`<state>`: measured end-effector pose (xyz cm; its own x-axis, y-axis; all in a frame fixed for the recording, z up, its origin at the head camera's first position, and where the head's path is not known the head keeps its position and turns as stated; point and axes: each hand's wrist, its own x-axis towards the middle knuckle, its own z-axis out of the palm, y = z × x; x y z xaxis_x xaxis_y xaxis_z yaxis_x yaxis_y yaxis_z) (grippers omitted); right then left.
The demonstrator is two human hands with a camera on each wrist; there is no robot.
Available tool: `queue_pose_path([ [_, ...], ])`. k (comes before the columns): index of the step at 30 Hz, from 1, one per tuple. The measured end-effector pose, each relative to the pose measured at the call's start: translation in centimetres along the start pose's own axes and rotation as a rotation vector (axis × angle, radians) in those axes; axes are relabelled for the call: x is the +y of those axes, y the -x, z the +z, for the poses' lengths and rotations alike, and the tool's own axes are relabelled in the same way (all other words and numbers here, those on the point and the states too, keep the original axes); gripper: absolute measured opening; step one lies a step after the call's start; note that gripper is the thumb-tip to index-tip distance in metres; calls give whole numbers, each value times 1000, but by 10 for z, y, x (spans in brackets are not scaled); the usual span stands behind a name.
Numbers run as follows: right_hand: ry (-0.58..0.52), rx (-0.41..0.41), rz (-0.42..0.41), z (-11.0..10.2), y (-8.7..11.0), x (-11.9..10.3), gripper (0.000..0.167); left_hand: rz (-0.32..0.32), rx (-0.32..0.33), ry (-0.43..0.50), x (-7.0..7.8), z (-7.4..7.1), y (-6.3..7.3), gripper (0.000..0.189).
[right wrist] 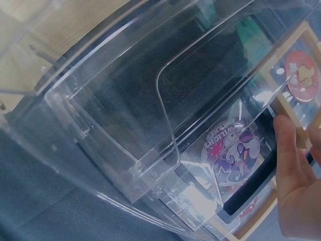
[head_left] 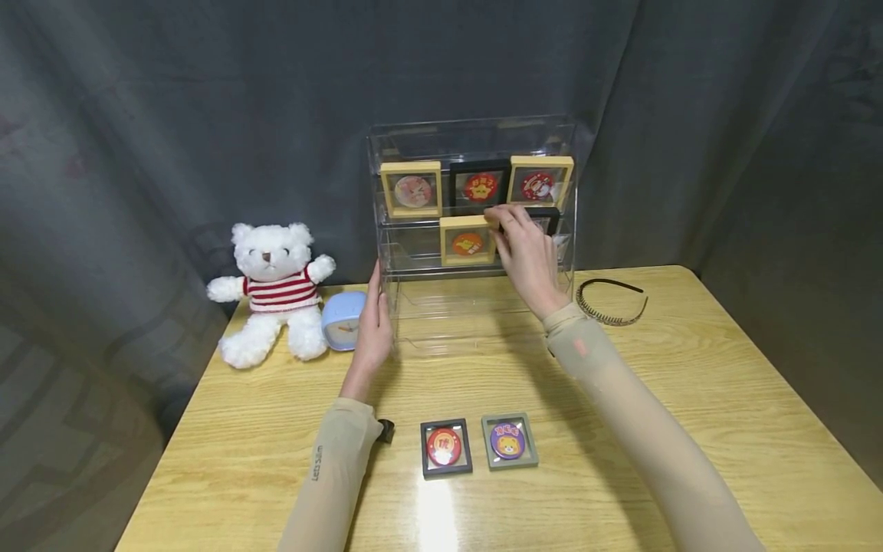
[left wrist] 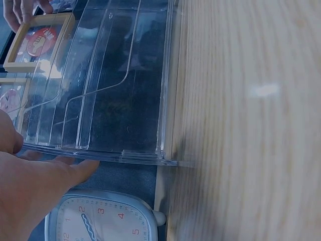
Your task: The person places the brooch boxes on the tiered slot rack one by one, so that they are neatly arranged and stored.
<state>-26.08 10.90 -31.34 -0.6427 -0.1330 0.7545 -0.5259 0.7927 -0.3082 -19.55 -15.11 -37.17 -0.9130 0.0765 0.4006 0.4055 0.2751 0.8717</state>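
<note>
A clear tiered display rack (head_left: 476,287) stands on the table. My left hand (head_left: 375,330) rests along its left side, fingers straight; in the left wrist view those fingers (left wrist: 75,169) lie at the rack's edge. On the middle tier, my right hand (head_left: 530,257) pinches the top right corner of a yellow-framed badge (head_left: 467,241) with an orange round. Beside it on that tier is a black-framed badge (right wrist: 233,150) with a purple print, partly behind my right hand in the head view. The tier above holds two yellow-framed badges (head_left: 411,192) (head_left: 540,184) and a black-framed badge (head_left: 480,186).
In front of the rack lie a black-framed red badge (head_left: 444,447) and a grey-framed purple badge (head_left: 509,441). A white teddy bear (head_left: 270,284) and a blue alarm clock (head_left: 341,318) are at the left. A headband (head_left: 610,303) lies at the right. Dark curtains (head_left: 276,100) hang behind.
</note>
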Motion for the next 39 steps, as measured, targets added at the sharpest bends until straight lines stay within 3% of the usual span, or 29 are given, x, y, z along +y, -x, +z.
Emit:
queue_pose_path([
  [7,25,-36,19,-5,4,-4,45,15,8,-23,-48,2,-9,58],
  [14,17,-52,62,-12,10,-7,51,5,2,-18,-47,0,-8,58],
  [23,-70,-79,172,-24,29,-10,52,4,8,-33,-47,-1,-9,57],
  [33,-336,-164,240,-41,66,-5,54,-15,-1,-38,-45,0,-8,57],
  [39,-406,-242,267,-48,97,1,49,-28,-10,-39,-46,0,-9,58],
])
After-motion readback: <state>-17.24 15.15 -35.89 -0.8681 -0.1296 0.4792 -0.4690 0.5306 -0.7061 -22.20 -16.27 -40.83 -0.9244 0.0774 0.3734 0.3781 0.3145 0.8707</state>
